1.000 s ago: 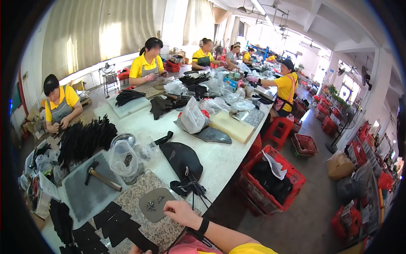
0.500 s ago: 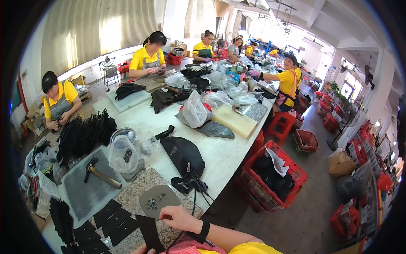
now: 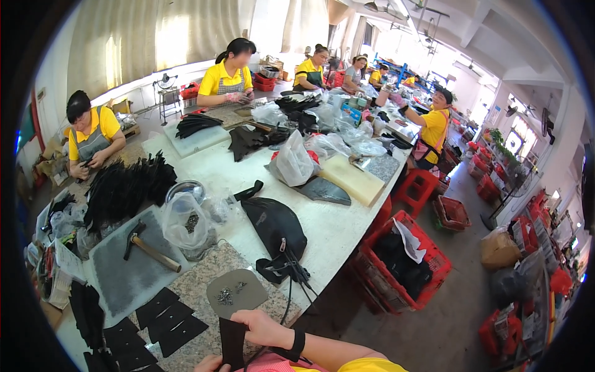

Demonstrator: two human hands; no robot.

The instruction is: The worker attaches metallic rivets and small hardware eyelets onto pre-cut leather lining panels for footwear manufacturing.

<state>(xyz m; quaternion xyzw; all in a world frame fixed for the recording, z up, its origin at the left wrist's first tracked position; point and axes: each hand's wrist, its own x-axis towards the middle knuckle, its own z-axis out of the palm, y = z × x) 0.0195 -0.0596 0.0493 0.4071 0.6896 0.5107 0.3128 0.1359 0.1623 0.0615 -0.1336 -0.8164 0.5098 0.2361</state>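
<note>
Gripping flat black leather piece (image 3: 233, 343), right hand (image 3: 265, 327)

On the long white bench (image 3: 204, 173), a wooden-handled hammer (image 3: 150, 243) lies left of a clear plastic bag (image 3: 184, 221), with the red plastic crate (image 3: 403, 263) on the floor to the right.

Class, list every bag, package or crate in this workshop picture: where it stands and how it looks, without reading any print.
Clear plastic bag: beside the hammer, holding small dark parts.
White plastic bag: mid-table, bulging.
Red plastic crate: floor right of the table, holding black pieces and white paper.
Brown sack: floor, far right.
</note>
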